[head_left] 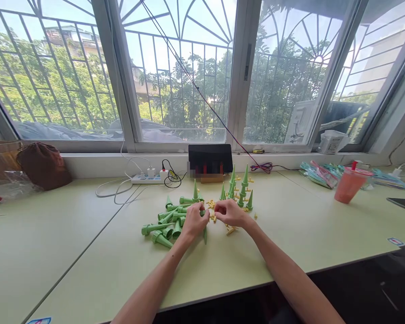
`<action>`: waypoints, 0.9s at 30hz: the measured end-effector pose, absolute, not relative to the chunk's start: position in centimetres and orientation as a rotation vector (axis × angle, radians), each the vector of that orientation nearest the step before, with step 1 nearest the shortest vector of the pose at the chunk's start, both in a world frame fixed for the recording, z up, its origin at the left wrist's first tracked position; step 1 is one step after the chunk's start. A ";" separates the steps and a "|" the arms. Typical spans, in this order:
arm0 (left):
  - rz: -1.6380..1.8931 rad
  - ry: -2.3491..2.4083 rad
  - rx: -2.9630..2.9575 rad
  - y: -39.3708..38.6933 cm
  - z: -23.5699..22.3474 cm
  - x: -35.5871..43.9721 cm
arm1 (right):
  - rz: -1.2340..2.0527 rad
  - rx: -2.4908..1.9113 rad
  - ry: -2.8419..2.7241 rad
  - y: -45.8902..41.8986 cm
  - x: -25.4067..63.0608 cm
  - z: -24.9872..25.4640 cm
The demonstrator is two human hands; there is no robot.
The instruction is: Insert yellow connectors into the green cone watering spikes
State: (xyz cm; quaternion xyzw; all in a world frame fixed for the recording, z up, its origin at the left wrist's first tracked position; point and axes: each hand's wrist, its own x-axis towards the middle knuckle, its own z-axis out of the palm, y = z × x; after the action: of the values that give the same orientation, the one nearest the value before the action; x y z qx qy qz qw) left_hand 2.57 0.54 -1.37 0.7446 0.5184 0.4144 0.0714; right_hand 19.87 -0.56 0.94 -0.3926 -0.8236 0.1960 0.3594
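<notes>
My left hand point(195, 220) is closed around a green plastic watering spike point(205, 236), whose pointed end shows below the fingers. Facing it, my right hand point(230, 213) has its fingers pinched together over the small yellow valves point(212, 204); whatever the fingertips hold is hidden. Left of my left hand lies a loose heap of green spikes point(170, 220), many on their sides, with one spike point(195, 191) pointing up behind. Beyond my right hand, several spikes point(245, 186) stand upright with yellow valves sticking out sideways. A few yellow pieces point(230, 230) lie just below that hand.
Behind the parts, a dark-screened device point(209, 158) leans near the windowsill. A power strip point(146, 178) with cables sits back left, beside a brown drawstring bag point(44, 165). To the right stand a red cup point(351, 183), plastic packets point(319, 174) and a phone point(403, 203).
</notes>
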 end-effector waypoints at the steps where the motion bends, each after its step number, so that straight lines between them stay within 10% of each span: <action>1: 1.248 1.565 2.244 0.5 -1.4 2.6 | 0.501 -1.008 -2.124 -0.5 19.9 0.9; 27: 1.286 1.539 2.263 0.5 -1.3 2.7 | 0.513 -1.012 -2.152 -0.5 19.8 0.6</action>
State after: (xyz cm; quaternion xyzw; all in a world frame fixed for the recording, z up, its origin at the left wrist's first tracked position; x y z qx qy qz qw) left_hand 2.71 0.51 -1.30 0.7471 0.5081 0.4245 0.0585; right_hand 19.75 -0.45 0.60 -0.3903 -0.8295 0.1978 0.3471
